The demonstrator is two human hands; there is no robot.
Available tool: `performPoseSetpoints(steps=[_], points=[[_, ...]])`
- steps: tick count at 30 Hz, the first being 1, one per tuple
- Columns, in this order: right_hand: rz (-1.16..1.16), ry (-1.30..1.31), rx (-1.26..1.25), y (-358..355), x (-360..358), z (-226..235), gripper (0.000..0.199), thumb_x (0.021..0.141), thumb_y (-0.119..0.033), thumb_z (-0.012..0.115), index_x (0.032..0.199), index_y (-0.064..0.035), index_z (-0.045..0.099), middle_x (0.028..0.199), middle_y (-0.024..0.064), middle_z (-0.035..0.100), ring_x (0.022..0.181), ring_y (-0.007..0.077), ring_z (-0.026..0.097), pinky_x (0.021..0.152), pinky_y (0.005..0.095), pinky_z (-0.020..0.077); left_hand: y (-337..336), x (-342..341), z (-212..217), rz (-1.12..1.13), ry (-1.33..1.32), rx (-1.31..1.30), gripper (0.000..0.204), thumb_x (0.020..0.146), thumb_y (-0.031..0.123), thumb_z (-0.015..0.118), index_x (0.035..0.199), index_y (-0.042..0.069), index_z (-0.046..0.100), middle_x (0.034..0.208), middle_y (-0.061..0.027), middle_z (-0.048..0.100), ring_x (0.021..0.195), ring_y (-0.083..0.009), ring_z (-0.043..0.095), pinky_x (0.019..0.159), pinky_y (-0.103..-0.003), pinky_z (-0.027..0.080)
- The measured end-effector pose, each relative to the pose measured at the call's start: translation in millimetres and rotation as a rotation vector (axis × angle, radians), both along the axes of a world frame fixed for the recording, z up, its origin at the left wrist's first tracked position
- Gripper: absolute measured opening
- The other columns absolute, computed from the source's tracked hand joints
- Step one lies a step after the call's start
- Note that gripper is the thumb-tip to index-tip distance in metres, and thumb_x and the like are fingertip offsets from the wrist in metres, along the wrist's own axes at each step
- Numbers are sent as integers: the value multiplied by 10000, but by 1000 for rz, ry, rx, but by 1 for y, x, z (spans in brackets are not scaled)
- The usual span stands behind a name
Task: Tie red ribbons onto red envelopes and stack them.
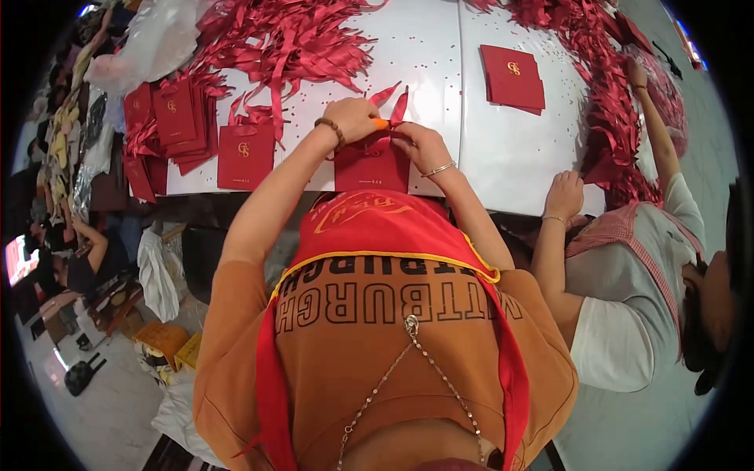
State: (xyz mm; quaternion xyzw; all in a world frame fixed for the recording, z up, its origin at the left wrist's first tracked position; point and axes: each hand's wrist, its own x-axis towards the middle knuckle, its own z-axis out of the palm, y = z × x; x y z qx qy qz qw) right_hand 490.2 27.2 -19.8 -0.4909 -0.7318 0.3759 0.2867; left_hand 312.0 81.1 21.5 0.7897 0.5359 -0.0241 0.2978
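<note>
A red paper bag (pixel 371 171) with small gold print lies flat at the table's near edge, right in front of me. From its top rises a red satin ribbon (pixel 401 107), its ends pointing away. My left hand (pixel 352 122), fingers curled, grips the ribbon from the left; a small orange piece (pixel 380 124) shows at its fingertips, and I cannot tell what it is. Pinched together on the ribbon's other side are the fingers of my right hand (pixel 422 147). The exact shape of the ribbon between the hands is partly hidden.
Left of me lie another red bag (pixel 246 161) and a stack of bags (pixel 182 125). A heap of ribbons (pixel 306 39) covers the far side. Flat red bags (pixel 512 77) lie right of centre. A co-worker's hand (pixel 564 194) rests on the right edge near more ribbons (pixel 616 110).
</note>
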Motion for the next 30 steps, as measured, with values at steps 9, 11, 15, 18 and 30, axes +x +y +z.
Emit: performPoseSetpoints(steps=[9,11,15,18,30], points=[[68,-56,102,2,-7,3,153,758,-118,583,907,-82,586,807,118,583,736,303,564,645,358,452,34,7,-12,-130,-212,-528,166,685,144,569,740,4,639,581,-35,549,534,-98,468,496,-257,369],[49,-31,92,0,-6,2,152,758,-118,584,904,-79,584,810,118,583,735,303,564,645,358,453,25,7,-12,-140,-259,-345,167,673,135,561,730,-4,634,591,-54,576,556,-116,505,519,-278,391],[44,-3,63,1,-4,3,152,757,-117,586,902,-70,577,818,122,583,737,305,566,647,359,453,22,2,-35,101,-431,-117,199,655,191,561,713,24,653,692,-126,629,641,-211,595,620,-310,456],[30,-5,38,0,-3,7,155,756,-112,586,903,-66,571,823,124,582,736,308,565,646,360,452,33,-10,-33,333,-557,-317,292,730,301,570,778,20,630,643,-95,601,585,-174,562,551,-290,439],[24,-29,19,-1,-4,6,174,767,-130,577,931,-76,562,824,117,584,738,301,561,643,360,448,31,-7,-26,260,-159,-73,412,827,412,502,747,28,628,574,-41,555,545,-107,511,518,-272,394]])
